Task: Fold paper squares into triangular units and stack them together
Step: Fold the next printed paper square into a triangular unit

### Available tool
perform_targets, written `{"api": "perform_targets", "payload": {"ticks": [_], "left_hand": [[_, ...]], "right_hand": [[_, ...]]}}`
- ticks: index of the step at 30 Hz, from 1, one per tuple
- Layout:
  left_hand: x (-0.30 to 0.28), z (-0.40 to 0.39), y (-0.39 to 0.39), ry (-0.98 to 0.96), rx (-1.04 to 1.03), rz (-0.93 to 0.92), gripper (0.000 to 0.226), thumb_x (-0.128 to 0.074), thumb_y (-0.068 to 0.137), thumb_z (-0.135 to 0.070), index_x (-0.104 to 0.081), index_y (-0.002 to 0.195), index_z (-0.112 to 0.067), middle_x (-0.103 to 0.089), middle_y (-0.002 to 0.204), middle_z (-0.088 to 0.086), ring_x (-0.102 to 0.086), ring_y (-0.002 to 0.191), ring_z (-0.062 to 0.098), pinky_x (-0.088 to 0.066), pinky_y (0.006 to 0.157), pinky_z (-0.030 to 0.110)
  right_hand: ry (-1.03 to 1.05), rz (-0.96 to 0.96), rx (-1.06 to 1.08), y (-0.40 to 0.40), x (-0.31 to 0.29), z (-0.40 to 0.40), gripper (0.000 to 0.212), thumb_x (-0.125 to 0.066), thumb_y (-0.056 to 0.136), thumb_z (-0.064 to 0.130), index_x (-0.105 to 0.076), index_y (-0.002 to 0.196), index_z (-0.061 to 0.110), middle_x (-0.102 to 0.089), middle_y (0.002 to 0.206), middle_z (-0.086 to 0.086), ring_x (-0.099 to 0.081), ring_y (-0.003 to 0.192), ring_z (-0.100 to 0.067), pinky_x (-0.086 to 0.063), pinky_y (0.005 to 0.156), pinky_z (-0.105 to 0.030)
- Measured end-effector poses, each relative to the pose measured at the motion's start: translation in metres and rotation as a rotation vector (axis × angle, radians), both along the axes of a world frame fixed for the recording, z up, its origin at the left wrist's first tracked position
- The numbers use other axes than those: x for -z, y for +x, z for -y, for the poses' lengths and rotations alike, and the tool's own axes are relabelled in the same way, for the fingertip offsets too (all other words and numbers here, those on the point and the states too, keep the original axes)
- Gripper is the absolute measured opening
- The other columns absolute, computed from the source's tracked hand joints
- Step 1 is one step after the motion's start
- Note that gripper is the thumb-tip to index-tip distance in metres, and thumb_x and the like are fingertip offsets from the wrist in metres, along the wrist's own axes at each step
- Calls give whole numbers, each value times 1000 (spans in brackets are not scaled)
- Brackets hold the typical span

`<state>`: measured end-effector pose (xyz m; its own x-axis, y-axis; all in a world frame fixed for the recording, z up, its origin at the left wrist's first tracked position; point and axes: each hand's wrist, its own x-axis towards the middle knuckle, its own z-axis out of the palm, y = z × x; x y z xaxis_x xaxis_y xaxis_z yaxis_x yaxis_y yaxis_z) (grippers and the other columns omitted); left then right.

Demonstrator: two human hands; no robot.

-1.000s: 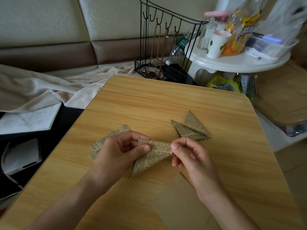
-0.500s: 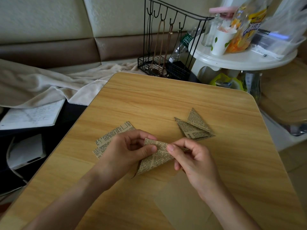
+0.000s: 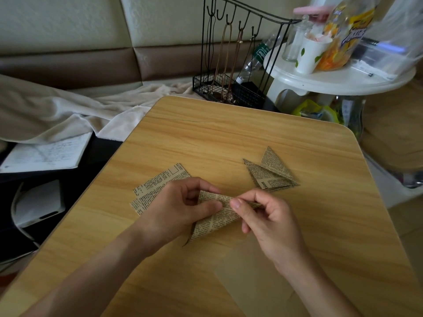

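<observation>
Newsprint paper point(image 3: 215, 217) at lower centre of the desk point(image 3: 229, 138) is now pinched closer together by both hands, left point(image 3: 176, 209) and right point(image 3: 267, 223), its fold tightening toward a triangular unit.

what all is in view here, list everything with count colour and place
table: 1, light wood, centre
folded units: 2 or more, overlapping, tan newsprint, right of centre
flat squares: small stack, tan newsprint, partly under left hand
held paper: 1, tan newsprint, half folded, between both hands
brown sheet: 1, near table edge
blanket: 1, cream, far left
notebook: 1, white, left of table
wire rack: 1, black, behind table
stool: 1, white, far right
cup: 1, white with green leaves, on stool
snack bag: 1, yellow, on stool
left hand: grip on held paper
right hand: grip on held paper
</observation>
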<state>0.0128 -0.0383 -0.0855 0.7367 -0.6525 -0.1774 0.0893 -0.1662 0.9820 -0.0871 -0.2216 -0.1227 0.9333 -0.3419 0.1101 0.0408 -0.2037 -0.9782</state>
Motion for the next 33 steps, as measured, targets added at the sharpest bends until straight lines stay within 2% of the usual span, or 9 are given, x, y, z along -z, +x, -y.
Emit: {"api": "perform_targets", "payload": {"ticks": [3, 8, 12, 16, 19, 20, 25, 29, 33], "left_hand": [[1, 1, -2, 27, 17, 42, 26, -86, 78, -31, -76, 101, -31, -74, 78, -3, -68, 71, 8, -56, 66, 20], [3, 3, -2, 47, -12, 71, 30, -88, 75, -33, -75, 102, -32, -72, 77, 17, -65, 68, 21, -54, 64, 35], [1, 1, 0, -4, -13, 44, 27, -88, 75, -28, -75, 99, -29, -74, 72, 4, -70, 67, 15, -58, 62, 26], [1, 0, 1, -2, -77, 84, 29, -88, 73, -31, -75, 99, -29, -70, 72, 15, -63, 65, 22, -55, 63, 34], [2, 1, 1, -9, -104, 109, 25, -87, 75, -25, -75, 97, -27, -61, 57, -10, -55, 52, 3, -47, 51, 16], [1, 1, 1, -10, -105, 106, 25, -87, 75, -24, -75, 96, -27, -61, 56, -11, -55, 50, 1, -45, 49, 14], [1, 4, 0, -26, -101, 90, 25, -87, 76, -24, -74, 97, -27, -73, 70, 3, -68, 62, 15, -57, 56, 25], [0, 7, -1, -36, -102, 88, 24, -87, 77, -21, -74, 97, -25, -72, 67, 1, -66, 59, 11, -53, 53, 21], [0, 7, -3, -22, -102, 108, 26, -87, 76, -26, -74, 98, -29, -69, 66, 0, -59, 58, 20, -50, 54, 32]], "right_hand": [[-1, 2, -4, 0, 1, 0, 21, -72, 91, 47, -75, 86, 26, -59, 53, 0, -54, 51, -9, -42, 53, -21], [9, 12, 1, 0, -1, -2, 23, -73, 89, 50, -75, 86, 27, -60, 54, 1, -56, 52, -9, -43, 54, -20], [82, 19, 21, 0, -4, -1, 24, -72, 87, 50, -74, 87, 26, -66, 62, -2, -61, 57, -13, -46, 56, -23], [131, 17, 20, 0, -7, -3, 24, -72, 87, 45, -72, 83, 22, -71, 70, -8, -60, 56, -14, -47, 55, -22], [147, 29, 56, 1, -8, -5, 22, -71, 90, 36, -69, 78, 18, -70, 69, -8, -58, 54, -13, -44, 53, -18], [150, 33, 67, 1, -8, -5, 23, -70, 91, 35, -68, 76, 17, -70, 69, -8, -57, 54, -13, -44, 53, -18], [183, 48, 104, 2, -6, -5, 24, -63, 96, 31, -68, 80, 15, -70, 71, -9, -57, 54, -13, -44, 53, -18], [156, 51, 93, 2, -5, -3, 25, -59, 99, 33, -67, 81, 16, -71, 74, -9, -60, 57, -13, -45, 55, -16], [153, 8, -14, -1, -8, -1, 25, -71, 91, 47, -73, 88, 22, -71, 75, -7, -63, 62, -13, -48, 59, -19]]}}
